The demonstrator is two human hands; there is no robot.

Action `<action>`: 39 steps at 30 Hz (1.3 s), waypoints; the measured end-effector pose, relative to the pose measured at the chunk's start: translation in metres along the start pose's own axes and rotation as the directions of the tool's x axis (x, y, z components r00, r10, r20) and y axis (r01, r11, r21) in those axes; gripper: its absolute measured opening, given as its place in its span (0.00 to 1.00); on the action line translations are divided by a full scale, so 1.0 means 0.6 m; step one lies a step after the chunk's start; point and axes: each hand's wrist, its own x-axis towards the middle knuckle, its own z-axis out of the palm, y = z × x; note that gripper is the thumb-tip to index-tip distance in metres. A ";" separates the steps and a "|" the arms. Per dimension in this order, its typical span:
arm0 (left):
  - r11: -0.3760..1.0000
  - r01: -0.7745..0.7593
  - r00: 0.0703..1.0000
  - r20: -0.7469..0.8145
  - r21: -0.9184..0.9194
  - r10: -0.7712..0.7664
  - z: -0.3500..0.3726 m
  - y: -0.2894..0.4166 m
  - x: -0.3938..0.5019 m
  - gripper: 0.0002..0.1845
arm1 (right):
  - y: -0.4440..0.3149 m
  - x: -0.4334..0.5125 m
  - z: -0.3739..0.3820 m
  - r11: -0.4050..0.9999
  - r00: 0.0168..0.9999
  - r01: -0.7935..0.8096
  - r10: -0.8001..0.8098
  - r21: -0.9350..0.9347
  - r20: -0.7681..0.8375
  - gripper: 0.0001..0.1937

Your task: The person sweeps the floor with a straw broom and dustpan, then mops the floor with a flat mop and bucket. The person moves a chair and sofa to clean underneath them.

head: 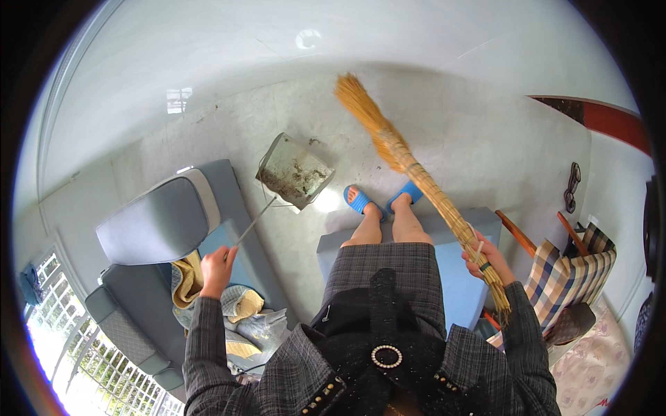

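My left hand (217, 268) grips the end of a thin metal handle (256, 222) that runs down to a dustpan (297, 169). The pan rests on the pale floor, with dark dirt and debris (291, 177) lying inside it. In my right hand (486, 256) is a straw broom (442, 200), held around the bound upper part of its handle. The broom slants away to the upper left, its orange-brown bristles (359, 104) beyond my feet. Whether the bristle tips touch the floor I cannot tell. Blue slippers (359, 198) are on my feet, to the right of the pan.
A grey sofa (218, 192) stands at left, with crumpled cloths (242, 312) on it. Behind my legs is a grey-and-blue padded seat (463, 260). At right are a checked cloth (567, 270) over a wooden-armed chair and a pair of dark shoes (572, 187). Small dark bits (314, 141) lie beside the pan.
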 end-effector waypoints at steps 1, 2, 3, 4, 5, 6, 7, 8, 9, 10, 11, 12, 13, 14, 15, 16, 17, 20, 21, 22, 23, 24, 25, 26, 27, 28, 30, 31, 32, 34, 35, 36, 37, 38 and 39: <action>1.000 0.012 0.999 -0.030 -0.029 -0.013 -0.016 -0.006 -0.025 0.18 | 0.009 0.014 -0.003 0.995 0.998 -0.028 0.022 0.098 0.062 0.26; 0.996 0.075 0.997 -0.029 -0.052 -0.076 -0.043 -0.009 -0.052 0.16 | 0.016 0.037 0.006 0.986 0.992 -0.087 0.073 0.140 0.101 0.21; 0.987 0.137 0.990 -0.013 -0.085 -0.139 -0.060 -0.029 -0.082 0.15 | 0.027 0.064 0.013 0.962 0.980 -0.163 0.132 0.220 0.148 0.18; 0.978 0.137 0.987 -0.058 -0.160 -0.148 -0.090 -0.017 -0.095 0.15 | 0.040 0.093 0.014 0.925 0.964 -0.235 0.183 0.298 0.194 0.16; 0.969 0.173 0.978 -0.090 -0.177 -0.190 -0.107 -0.022 -0.123 0.15 | 0.047 0.123 0.011 0.867 0.916 -0.353 0.244 0.351 0.319 0.15; 0.939 0.256 0.958 -0.068 -0.229 -0.278 -0.143 0.004 -0.137 0.16 | 0.063 0.157 0.011 0.796 0.852 -0.465 0.284 0.388 0.440 0.16; 0.922 0.309 0.938 -0.086 -0.233 -0.336 -0.173 0.019 -0.151 0.18 | 0.083 0.201 0.004 0.793 0.801 -0.512 0.302 0.330 0.517 0.17; 0.921 0.312 0.933 -0.110 -0.232 -0.344 -0.195 0.007 -0.178 0.21 | 0.098 0.236 0.008 0.789 0.740 -0.554 0.322 0.264 0.591 0.18; 0.893 0.359 0.912 -0.102 -0.270 -0.397 -0.210 -0.009 -0.211 0.22 | 0.102 0.252 0.043 0.834 0.767 -0.504 0.312 0.225 0.560 0.17; 0.849 0.390 0.887 -0.103 -0.356 -0.450 -0.222 0.006 -0.224 0.22 | 0.099 0.265 0.074 0.875 0.795 -0.448 0.298 0.182 0.528 0.16; 0.798 0.414 0.860 -0.098 -0.437 -0.500 -0.235 0.030 -0.231 0.22 | 0.100 0.285 0.076 0.904 0.829 -0.401 0.291 0.145 0.478 0.16; 0.800 0.420 0.858 -0.101 -0.428 -0.504 -0.228 0.059 -0.224 0.23 | 0.097 0.315 0.059 0.929 0.862 -0.353 0.278 0.108 0.424 0.16; 0.800 0.430 0.850 -0.110 -0.418 -0.514 -0.229 0.076 -0.229 0.23 | 0.089 0.326 0.062 0.949 0.889 -0.310 0.267 0.060 0.373 0.15; 0.801 0.437 0.845 -0.117 -0.409 -0.521 -0.230 0.090 -0.230 0.23 | 0.063 0.321 0.037 0.932 0.870 -0.362 0.333 0.011 0.364 0.15; 0.825 0.428 0.856 -0.129 -0.368 -0.501 -0.230 0.098 -0.233 0.23 | 0.026 0.305 0.011 0.909 0.846 -0.414 0.402 -0.045 0.351 0.14; 0.858 0.392 0.881 -0.134 -0.332 -0.454 -0.229 0.108 -0.216 0.23 | 0.025 0.312 -0.053 0.932 0.883 -0.363 0.350 -0.016 0.312 0.14; 0.877 0.383 0.889 -0.142 -0.290 -0.436 -0.227 0.117 -0.220 0.24 | 0.008 0.283 -0.083 0.948 0.913 -0.310 0.274 0.075 0.303 0.12; 0.888 0.362 0.895 -0.159 -0.285 -0.416 -0.211 0.154 -0.196 0.23 | -0.052 0.178 -0.207 1.000 0.984 0.001 -0.004 0.021 0.177 0.15; 0.899 0.341 0.905 -0.162 -0.276 -0.393 -0.207 0.168 -0.182 0.23 | -0.070 0.142 -0.250 1.000 0.998 0.030 -0.029 -0.007 0.061 0.16; 0.900 0.327 0.912 -0.151 -0.288 -0.380 -0.206 0.177 -0.168 0.23 | -0.086 0.110 -0.289 0.998 0.997 0.054 -0.056 -0.035 -0.053 0.17; 0.901 0.313 0.919 -0.142 -0.300 -0.367 -0.200 0.190 -0.155 0.23 | -0.104 0.081 -0.333 0.997 0.995 0.081 -0.082 -0.010 -0.064 0.16; 0.903 0.295 0.929 -0.128 -0.311 -0.347 -0.193 0.207 -0.136 0.23 | -0.117 0.050 -0.379 0.994 0.991 0.110 -0.108 0.021 -0.083 0.16; 0.906 0.284 0.935 -0.117 -0.315 -0.334 -0.185 0.223 -0.114 0.23 | -0.132 0.027 -0.414 0.990 0.983 0.138 -0.132 0.039 -0.125 0.15; 0.908 0.273 0.941 -0.106 -0.319 -0.321 -0.177 0.242 -0.092 0.23 | -0.147 0.008 -0.446 0.985 0.974 0.166 -0.154 0.057 -0.166 0.15; 0.910 0.263 0.947 -0.096 -0.321 -0.307 -0.171 0.267 -0.074 0.23 | -0.156 -0.008 -0.480 0.978 0.963 0.193 -0.174 0.075 -0.207 0.14; 0.938 0.221 0.964 -0.087 -0.268 -0.252 -0.168 0.304 -0.047 0.23 | -0.166 -0.021 -0.513 0.974 0.957 0.209 -0.186 0.086 -0.222 0.14; 0.949 0.200 0.974 -0.053 -0.242 -0.219 -0.147 0.345 0.002 0.21 | -0.183 -0.044 -0.577 0.964 0.943 0.244 -0.210 0.109 -0.257 0.12; 0.951 0.195 0.977 -0.041 -0.238 -0.211 -0.139 0.376 0.018 0.20 | -0.193 -0.058 -0.584 0.954 0.935 0.275 -0.237 0.119 -0.262 0.12; 0.944 0.179 0.980 -0.039 -0.279 -0.197 -0.126 0.402 0.034 0.20 | -0.202 -0.072 -0.591 0.943 0.926 0.307 -0.264 0.128 -0.269 0.12; 0.965 0.128 0.992 0.030 -0.227 -0.124 -0.119 0.458 0.103 0.19 | -0.206 -0.082 -0.575 0.930 0.897 0.353 -0.306 0.100 -0.320 0.10; 0.974 0.090 0.995 0.053 -0.208 -0.081 -0.115 0.486 0.127 0.19 | -0.198 -0.096 -0.577 0.918 0.884 0.381 -0.326 0.111 -0.334 0.11; 0.984 0.049 0.997 0.064 -0.171 -0.038 -0.103 0.491 0.147 0.19 | -0.188 -0.113 -0.578 0.907 0.874 0.405 -0.346 0.118 -0.341 0.12; 0.991 -0.016 0.998 0.060 -0.129 0.024 -0.087 0.501 0.166 0.18 | -0.175 -0.132 -0.577 0.895 0.863 0.428 -0.364 0.125 -0.349 0.12; 0.993 -0.074 0.995 0.061 -0.092 0.080 -0.069 0.532 0.186 0.18 | -0.161 -0.158 -0.574 0.875 0.845 0.464 -0.391 0.138 -0.363 0.15; 0.992 -0.118 0.989 0.081 -0.045 0.121 -0.059 0.563 0.207 0.18 | -0.143 -0.178 -0.572 0.871 0.838 0.466 -0.378 0.155 -0.394 0.14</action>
